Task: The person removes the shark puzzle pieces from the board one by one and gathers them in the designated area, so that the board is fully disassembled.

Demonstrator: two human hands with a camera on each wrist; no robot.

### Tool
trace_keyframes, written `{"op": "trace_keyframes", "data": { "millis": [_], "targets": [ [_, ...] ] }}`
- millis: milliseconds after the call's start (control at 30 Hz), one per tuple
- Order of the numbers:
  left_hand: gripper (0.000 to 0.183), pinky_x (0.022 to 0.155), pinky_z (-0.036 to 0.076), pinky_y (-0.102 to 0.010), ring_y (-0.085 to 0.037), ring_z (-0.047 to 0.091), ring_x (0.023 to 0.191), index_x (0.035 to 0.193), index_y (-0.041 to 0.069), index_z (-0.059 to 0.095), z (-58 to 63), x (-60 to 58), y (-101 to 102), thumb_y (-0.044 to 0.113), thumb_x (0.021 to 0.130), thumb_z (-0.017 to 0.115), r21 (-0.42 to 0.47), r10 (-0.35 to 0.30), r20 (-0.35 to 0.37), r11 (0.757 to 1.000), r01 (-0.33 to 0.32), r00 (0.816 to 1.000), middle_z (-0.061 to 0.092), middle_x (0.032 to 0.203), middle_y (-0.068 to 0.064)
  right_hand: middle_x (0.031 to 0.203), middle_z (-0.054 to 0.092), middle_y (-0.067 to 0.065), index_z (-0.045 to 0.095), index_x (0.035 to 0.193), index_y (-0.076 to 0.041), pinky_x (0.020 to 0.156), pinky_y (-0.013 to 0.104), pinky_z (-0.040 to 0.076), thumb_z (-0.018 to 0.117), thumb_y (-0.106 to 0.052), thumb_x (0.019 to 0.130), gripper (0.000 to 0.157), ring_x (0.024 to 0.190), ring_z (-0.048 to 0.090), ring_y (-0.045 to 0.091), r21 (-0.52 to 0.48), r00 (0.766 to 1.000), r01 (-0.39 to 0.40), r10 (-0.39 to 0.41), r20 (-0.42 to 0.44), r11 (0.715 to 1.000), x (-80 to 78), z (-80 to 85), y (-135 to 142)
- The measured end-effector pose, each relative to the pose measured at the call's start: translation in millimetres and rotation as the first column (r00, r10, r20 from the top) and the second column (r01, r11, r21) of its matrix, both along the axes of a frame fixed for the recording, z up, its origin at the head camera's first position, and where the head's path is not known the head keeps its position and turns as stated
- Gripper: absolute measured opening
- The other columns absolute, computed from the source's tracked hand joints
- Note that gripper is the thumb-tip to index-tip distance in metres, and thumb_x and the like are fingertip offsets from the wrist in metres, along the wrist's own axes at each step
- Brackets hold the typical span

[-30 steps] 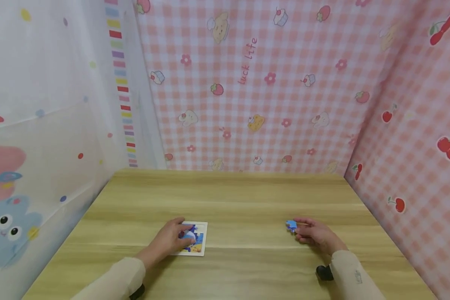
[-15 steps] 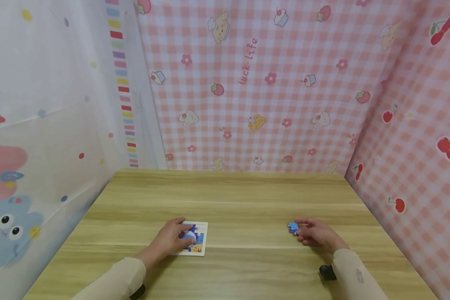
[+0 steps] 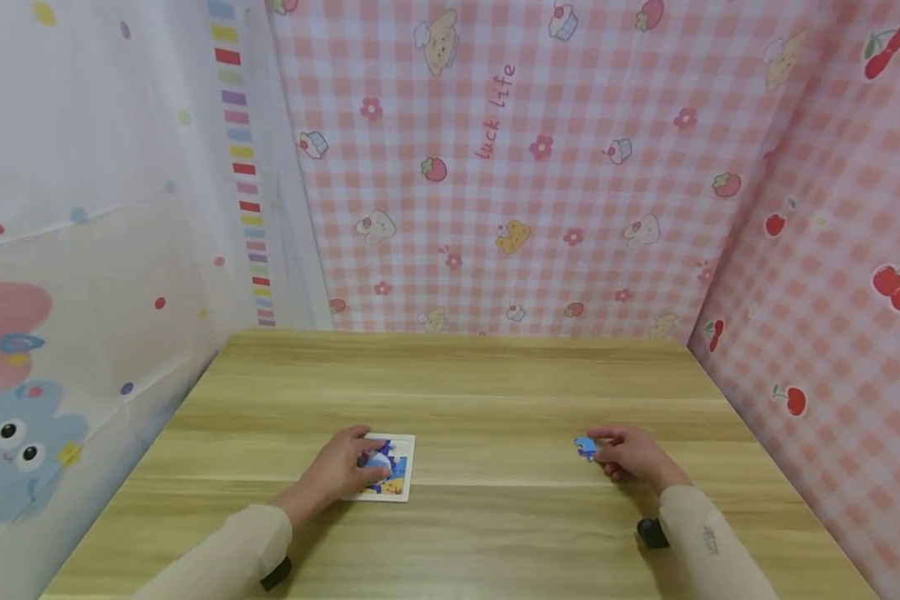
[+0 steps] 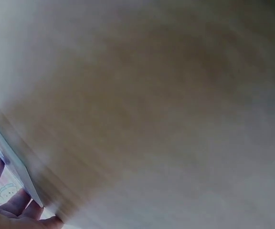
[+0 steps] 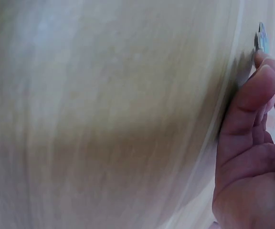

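In the head view, my left hand (image 3: 336,468) rests on a small white-framed jigsaw puzzle (image 3: 411,457) lying flat on the table. Its thumb touches the blue, white and yellow picture, and the other fingers reach over toward the far side. Part of the picture is hidden under this hand. Farther right, my right hand (image 3: 637,454) pinches a blue jigsaw piece (image 3: 585,447) between thumb and fingers, apart from the puzzle. The right wrist view shows the piece (image 5: 262,38) edge-on at the fingertips. Only some left fingers (image 4: 18,202) and the frame's edge show in the left wrist view.
The wooden table (image 3: 487,400) is bordered at the back by a pink checked curtain (image 3: 472,208). A white printed curtain (image 3: 120,275) hangs on the left and a cherry-print one (image 3: 832,275) on the right. Wood grain fills most of both wrist views, blurred.
The head view has tilted slightly, so the scene sits a little higher. The right hand's fingers have shifted slightly around the piece. The left hand stays on the puzzle.
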State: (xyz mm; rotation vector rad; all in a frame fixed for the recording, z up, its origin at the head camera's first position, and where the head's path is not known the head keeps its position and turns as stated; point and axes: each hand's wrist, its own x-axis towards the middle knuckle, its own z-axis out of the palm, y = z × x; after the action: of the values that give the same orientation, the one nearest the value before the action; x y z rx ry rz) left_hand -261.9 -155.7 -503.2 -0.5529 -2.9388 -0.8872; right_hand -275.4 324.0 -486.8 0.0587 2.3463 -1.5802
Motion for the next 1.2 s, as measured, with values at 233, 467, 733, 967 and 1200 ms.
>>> {"op": "trace_keyframes", "data": {
  "millis": [233,467,733,967,1200],
  "targets": [
    [0.049,0.108,0.035,-0.059,-0.049,0.045,0.129,0.121,0.002,0.069,1.9,0.8,2,0.03,0.083,0.081,0.007,0.007,0.01,1.0,-0.008,1.0,0.049,0.139,-0.031,0.076,0.058,0.006,0.048,0.135,0.013,0.054,0.023,0.049,0.063,0.004,0.09,0.048,0.062,0.055,0.012,0.044,1.0,0.005,-0.004,-0.023,0.999,3.2,1.5,-3],
    [0.049,0.108,0.036,-0.058,-0.047,0.047,0.128,0.121,0.001,0.069,4.9,-1.2,5,0.03,0.083,0.081,0.007,-0.012,-0.01,1.0,0.012,1.0,0.052,0.137,-0.03,0.086,0.06,0.009,0.047,0.136,0.013,0.057,0.026,0.052,0.065,0.002,0.091,0.05,0.066,0.057,0.015,0.078,0.999,0.021,-0.019,-0.033,0.997,6.0,5.5,2],
    [0.051,0.108,0.036,-0.056,-0.046,0.048,0.127,0.121,-0.001,0.066,3.8,1.9,-1,0.028,0.082,0.082,0.002,0.016,-0.001,1.0,-0.016,1.0,0.054,0.135,-0.028,0.074,0.058,0.005,0.043,0.14,0.011,0.057,0.026,0.051,0.063,-0.005,0.093,0.053,0.065,0.055,0.014,0.039,0.999,0.033,-0.033,0.006,0.999,3.7,3.7,-4],
    [0.049,0.107,0.037,-0.055,-0.045,0.047,0.128,0.12,-0.001,0.066,9.4,3.2,1,0.029,0.083,0.081,-0.007,0.012,0.024,1.0,-0.012,1.0,0.053,0.135,-0.027,0.087,0.064,0.008,0.049,0.14,0.007,0.061,0.029,0.05,0.061,-0.014,0.098,0.049,0.069,0.057,0.017,0.119,0.998,0.036,-0.029,-0.056,0.992,-0.3,17.8,-20],
    [0.045,0.106,0.035,-0.058,-0.042,0.049,0.124,0.114,0.003,0.067,13.9,3.5,1,0.03,0.081,0.081,-0.06,0.004,-0.019,0.998,-0.005,1.0,0.057,0.128,-0.023,0.091,0.062,0.011,0.053,0.134,0.009,0.063,0.029,0.052,0.062,-0.009,0.095,0.044,0.071,0.058,0.015,0.065,0.996,0.02,-0.015,-0.088,0.998,-8.5,22.5,-61]
  ]
}}
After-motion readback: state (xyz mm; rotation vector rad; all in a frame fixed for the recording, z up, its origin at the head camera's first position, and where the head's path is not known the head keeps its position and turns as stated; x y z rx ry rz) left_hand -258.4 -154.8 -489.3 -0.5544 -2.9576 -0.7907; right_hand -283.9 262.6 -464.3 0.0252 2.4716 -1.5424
